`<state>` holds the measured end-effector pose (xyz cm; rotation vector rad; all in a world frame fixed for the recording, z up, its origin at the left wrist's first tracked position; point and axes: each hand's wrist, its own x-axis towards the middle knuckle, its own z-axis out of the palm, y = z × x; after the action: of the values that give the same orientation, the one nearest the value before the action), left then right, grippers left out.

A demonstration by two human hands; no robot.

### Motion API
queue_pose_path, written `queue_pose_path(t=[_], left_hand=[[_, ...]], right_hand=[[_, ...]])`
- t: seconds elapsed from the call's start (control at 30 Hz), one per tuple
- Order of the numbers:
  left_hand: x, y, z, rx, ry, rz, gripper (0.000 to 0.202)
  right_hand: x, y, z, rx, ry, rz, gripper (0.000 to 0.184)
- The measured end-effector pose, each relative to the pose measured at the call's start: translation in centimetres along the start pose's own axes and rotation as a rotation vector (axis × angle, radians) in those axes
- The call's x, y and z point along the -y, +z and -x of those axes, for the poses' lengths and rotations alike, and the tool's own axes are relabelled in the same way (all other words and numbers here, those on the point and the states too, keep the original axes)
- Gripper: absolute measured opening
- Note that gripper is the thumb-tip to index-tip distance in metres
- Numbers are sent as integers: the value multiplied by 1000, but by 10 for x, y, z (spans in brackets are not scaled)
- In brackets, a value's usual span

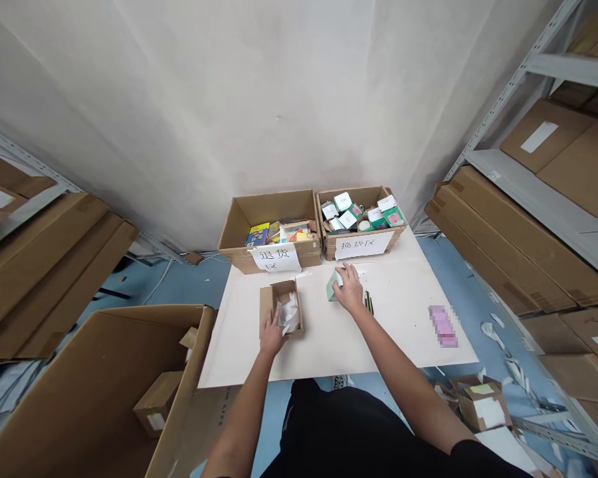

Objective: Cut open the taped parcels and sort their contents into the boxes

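My right hand (349, 288) is closed on a small pale green box (331, 287), held at the table top right of centre. My left hand (273, 333) rests with fingers stretched apart on the near left part of a small open cardboard box (266, 304). Crumpled white, translucent packing material (290, 312) lies inside that box, against my fingertips. A black and yellow utility knife (369, 303) lies just right of my right wrist. The underside of the green box and part of its sides are hidden by my fingers.
Behind on the white table (398, 332) stand two labelled cartons: the left carton (229, 255) holds colourful packets, the right carton (396, 239) several green-white boxes. A blurred pink item (443, 326) lies right. A large carton (104, 312) stands left; loaded shelves (543, 179) flank the right.
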<state>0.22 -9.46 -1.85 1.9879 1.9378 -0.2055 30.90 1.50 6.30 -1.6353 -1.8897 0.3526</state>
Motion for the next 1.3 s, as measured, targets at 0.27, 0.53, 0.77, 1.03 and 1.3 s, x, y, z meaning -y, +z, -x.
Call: queue_pose_path(t=[0.27, 0.53, 0.77, 1.03, 1.3], left_hand=[[6, -44, 0, -16, -116, 23, 126], [-45, -52, -2, -323, -68, 263, 76], [-144, -39, -37, -14, 124, 375, 69], [-161, -22, -63, -31, 144, 512, 69], [-145, -5, -78, -100, 127, 747, 52]], right_hand=[[-31, 86, 45, 245, 134, -45, 57], [-50, 84, 62, 425, 111, -299, 99], [-61, 80, 76, 254, 396, -507, 84], [-59, 75, 77, 174, 497, -472, 58], [-51, 73, 76, 103, 321, -322, 40]])
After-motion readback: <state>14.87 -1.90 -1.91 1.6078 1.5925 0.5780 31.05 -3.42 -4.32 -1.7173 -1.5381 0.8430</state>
